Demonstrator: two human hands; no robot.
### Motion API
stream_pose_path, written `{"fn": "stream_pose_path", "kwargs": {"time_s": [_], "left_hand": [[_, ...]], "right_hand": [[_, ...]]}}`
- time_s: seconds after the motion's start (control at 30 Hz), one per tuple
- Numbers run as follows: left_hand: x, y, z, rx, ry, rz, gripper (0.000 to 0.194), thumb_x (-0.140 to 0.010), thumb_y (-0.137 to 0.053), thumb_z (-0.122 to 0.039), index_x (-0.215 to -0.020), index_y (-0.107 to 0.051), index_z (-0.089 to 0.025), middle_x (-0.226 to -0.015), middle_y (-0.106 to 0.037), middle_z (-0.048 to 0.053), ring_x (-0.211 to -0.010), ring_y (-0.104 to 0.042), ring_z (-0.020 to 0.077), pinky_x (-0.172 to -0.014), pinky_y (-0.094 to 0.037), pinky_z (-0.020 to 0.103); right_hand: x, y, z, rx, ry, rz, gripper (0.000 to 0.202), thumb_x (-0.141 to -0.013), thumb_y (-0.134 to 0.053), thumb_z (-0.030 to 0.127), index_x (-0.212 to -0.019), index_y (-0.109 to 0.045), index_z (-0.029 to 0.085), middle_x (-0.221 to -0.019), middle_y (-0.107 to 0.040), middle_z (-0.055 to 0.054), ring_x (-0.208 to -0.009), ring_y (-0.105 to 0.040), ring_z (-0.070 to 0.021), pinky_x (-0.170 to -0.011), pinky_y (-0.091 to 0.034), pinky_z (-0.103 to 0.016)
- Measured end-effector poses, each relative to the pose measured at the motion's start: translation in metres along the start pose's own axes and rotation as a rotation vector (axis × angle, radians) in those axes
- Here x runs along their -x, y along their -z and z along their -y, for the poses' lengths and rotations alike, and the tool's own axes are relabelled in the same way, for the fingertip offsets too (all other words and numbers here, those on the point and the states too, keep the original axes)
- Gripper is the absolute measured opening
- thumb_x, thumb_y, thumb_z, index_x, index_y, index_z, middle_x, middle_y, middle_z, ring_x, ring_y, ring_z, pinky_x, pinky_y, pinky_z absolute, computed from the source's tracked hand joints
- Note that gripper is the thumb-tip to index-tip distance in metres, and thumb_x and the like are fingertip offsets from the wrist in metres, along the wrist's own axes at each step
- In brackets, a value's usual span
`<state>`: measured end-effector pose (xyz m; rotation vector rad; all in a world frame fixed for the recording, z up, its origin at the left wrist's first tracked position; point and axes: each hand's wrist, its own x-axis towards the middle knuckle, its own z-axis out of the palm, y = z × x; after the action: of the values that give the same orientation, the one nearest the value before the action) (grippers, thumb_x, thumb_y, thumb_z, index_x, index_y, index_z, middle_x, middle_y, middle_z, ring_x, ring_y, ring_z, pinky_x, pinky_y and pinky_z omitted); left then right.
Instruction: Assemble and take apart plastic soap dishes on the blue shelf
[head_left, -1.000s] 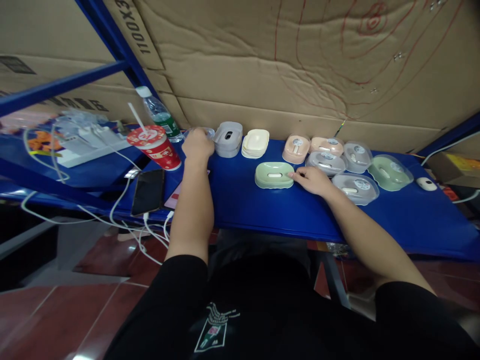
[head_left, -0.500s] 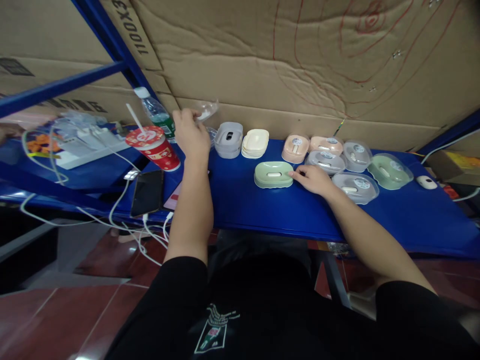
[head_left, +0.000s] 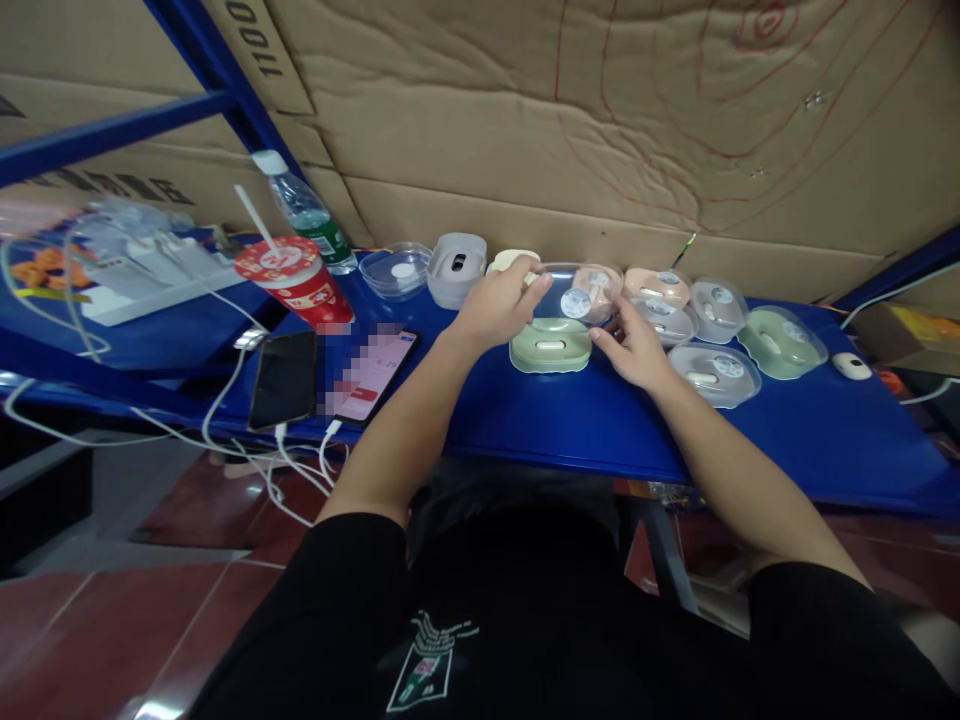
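Note:
A clear plastic lid (head_left: 559, 290) with a round sticker is held tilted above the green dish (head_left: 550, 347), which lies on the blue table. My left hand (head_left: 506, 305) grips the lid at its left side. At the lid's right edge, my right hand (head_left: 632, 340) closes its fingers on the rim. Partly behind my left hand is a cream stack of dishes (head_left: 510, 262), and left of it stand grey dishes (head_left: 455, 270). Through the clear lid a peach dish shows.
More lidded boxes (head_left: 712, 375) lie to the right, near a white mouse-like object (head_left: 853, 366). A clear lid (head_left: 397, 270), a bottle (head_left: 311, 225), a red cup (head_left: 300, 285) and cabled phones (head_left: 283, 380) are at the left. Cardboard (head_left: 450, 120) stands behind.
My left hand has moved right and down from near the bottle, bringing a clear lid over the green dish. My right hand has left the dish's edge and taken hold of the lid.

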<state>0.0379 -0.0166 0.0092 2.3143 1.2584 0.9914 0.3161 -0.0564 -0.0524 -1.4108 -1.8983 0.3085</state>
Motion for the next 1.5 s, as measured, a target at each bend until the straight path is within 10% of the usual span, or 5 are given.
{"fn": "stream_pose_path", "kwargs": {"time_s": [0.2,0.53,0.9,1.2,1.5], "left_hand": [[-0.001,0.005,-0.004,-0.190,0.196,0.286,0.058,-0.113,-0.029,-0.052,-0.114,-0.074,-0.016,-0.075,-0.073,0.009,-0.094,-0.073,0.0271,-0.091,-0.052,0.037],[-0.005,-0.003,0.003,-0.288,0.290,0.583,0.067,-0.110,-0.025,-0.051,-0.085,-0.077,-0.016,-0.068,-0.075,0.010,-0.057,-0.064,0.0204,-0.073,-0.050,0.037],[-0.004,-0.006,0.002,-0.282,0.272,0.567,0.053,-0.110,-0.030,-0.047,-0.110,-0.074,-0.016,-0.077,-0.079,0.008,-0.056,-0.066,0.0201,-0.073,-0.049,0.038],[-0.002,-0.018,0.009,-0.403,0.207,0.437,0.058,-0.110,-0.032,-0.051,-0.120,-0.078,-0.017,-0.129,-0.077,0.022,-0.123,-0.071,0.0385,-0.100,-0.053,0.050],[-0.005,-0.018,0.007,-0.174,0.252,0.489,0.067,-0.108,-0.033,-0.067,-0.094,-0.076,-0.017,-0.080,-0.077,0.013,-0.082,-0.074,0.0267,-0.076,-0.053,0.037]], "right_hand": [[-0.001,0.002,0.001,0.003,-0.027,0.121,0.066,-0.091,-0.064,0.078,-0.115,-0.076,0.018,-0.095,-0.081,-0.011,-0.080,-0.071,-0.0268,-0.079,-0.057,-0.042],[-0.001,0.009,0.016,0.237,-0.074,0.282,0.072,-0.098,-0.048,0.082,-0.102,-0.079,0.018,-0.086,-0.080,-0.012,-0.078,-0.071,-0.0282,-0.068,-0.042,-0.036],[0.000,0.008,0.009,0.209,-0.031,0.330,0.064,-0.105,-0.052,0.066,-0.143,-0.071,0.018,-0.097,-0.082,-0.013,-0.085,-0.074,-0.0310,-0.075,-0.051,-0.040],[-0.002,0.014,0.009,0.078,-0.089,0.369,0.061,-0.092,-0.070,0.067,-0.126,-0.077,0.016,-0.097,-0.082,-0.009,-0.080,-0.072,-0.0256,-0.074,-0.051,-0.037],[0.005,0.019,0.027,0.195,0.010,-0.015,0.070,-0.088,-0.075,0.064,-0.139,-0.071,0.018,-0.111,-0.079,-0.015,-0.092,-0.070,-0.0330,-0.086,-0.055,-0.048]]}}
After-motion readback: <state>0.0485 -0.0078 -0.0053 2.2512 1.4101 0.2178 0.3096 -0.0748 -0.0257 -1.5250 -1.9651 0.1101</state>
